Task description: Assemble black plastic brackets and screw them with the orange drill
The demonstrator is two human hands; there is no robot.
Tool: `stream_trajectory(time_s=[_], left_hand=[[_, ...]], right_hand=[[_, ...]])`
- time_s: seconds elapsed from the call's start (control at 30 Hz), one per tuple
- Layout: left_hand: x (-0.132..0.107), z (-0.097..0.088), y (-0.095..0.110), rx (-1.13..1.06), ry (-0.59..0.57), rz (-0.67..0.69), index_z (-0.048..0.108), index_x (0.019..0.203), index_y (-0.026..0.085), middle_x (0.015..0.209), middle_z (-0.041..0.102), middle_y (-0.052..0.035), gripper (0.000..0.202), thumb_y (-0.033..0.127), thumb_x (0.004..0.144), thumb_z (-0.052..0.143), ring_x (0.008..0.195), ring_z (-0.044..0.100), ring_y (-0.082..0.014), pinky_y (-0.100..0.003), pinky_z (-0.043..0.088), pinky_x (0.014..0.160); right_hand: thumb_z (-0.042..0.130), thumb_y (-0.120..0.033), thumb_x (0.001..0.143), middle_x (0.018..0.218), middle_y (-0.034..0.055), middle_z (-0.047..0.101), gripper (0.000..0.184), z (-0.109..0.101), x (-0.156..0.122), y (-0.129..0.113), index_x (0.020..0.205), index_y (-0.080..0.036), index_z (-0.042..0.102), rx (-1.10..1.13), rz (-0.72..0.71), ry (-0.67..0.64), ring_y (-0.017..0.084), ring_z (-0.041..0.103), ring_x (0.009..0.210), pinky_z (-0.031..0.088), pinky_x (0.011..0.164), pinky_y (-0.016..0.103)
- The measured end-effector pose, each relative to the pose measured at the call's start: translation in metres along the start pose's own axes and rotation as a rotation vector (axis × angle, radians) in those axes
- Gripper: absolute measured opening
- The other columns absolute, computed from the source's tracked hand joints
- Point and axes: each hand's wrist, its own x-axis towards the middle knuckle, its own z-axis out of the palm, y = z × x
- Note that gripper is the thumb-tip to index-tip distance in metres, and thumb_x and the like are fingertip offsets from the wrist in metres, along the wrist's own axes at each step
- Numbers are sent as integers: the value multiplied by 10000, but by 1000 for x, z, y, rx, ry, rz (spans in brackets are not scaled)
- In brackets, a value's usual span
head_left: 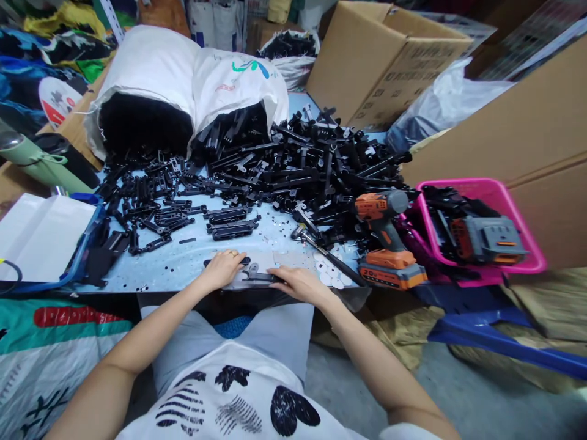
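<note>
My left hand [224, 267] and my right hand [299, 283] rest at the near edge of a light blue table [192, 260]. Between them lies a black plastic part [257, 276] on a grey metal plate. Both hands have their fingers curled down onto that part, one at each end. A ring shows on my left hand. Just beyond, two assembled black parts [232, 221] lie side by side. A hammer [321, 247] lies to the right of my right hand.
A big heap of black plastic parts [316, 162] covers the far table, spilling from white sacks [183, 79]. An orange cordless drill [387, 244] stands at right beside a pink basket [486, 226]. Cardboard boxes [385, 55] stand behind. A blue tray with white paper [41, 235] sits left.
</note>
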Motion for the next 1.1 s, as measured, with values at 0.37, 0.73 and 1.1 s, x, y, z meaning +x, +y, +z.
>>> stream_trajectory(time_s=[0.37, 0.73, 1.1], left_hand=[[2, -8, 8, -107, 27, 57, 486, 1171, 156, 1074, 591, -113, 676, 608, 691, 636, 987, 558, -293, -400, 432, 835], [-6, 5, -2, -245, 239, 103, 524, 1108, 175, 1054, 631, -108, 395, 398, 792, 604, 996, 604, -252, -355, 479, 823], [29, -4, 15, -156, 156, 17, 493, 1188, 152, 1127, 595, -128, 490, 485, 833, 549, 1081, 527, -267, -371, 429, 870]], right_hand=[[319, -497, 954, 850, 51, 636, 368, -2, 24, -18, 1035, -218, 544, -313, 51, -112, 159, 599, 695, 258, 553, 249], [312, -412, 975, 875, 85, 625, 324, -40, 34, -41, 1075, -200, 536, -457, -13, -74, 176, 584, 762, 285, 636, 281], [410, -441, 942, 891, 79, 636, 332, -15, 46, -2, 980, -164, 589, -335, 11, -113, 175, 586, 821, 345, 685, 259]])
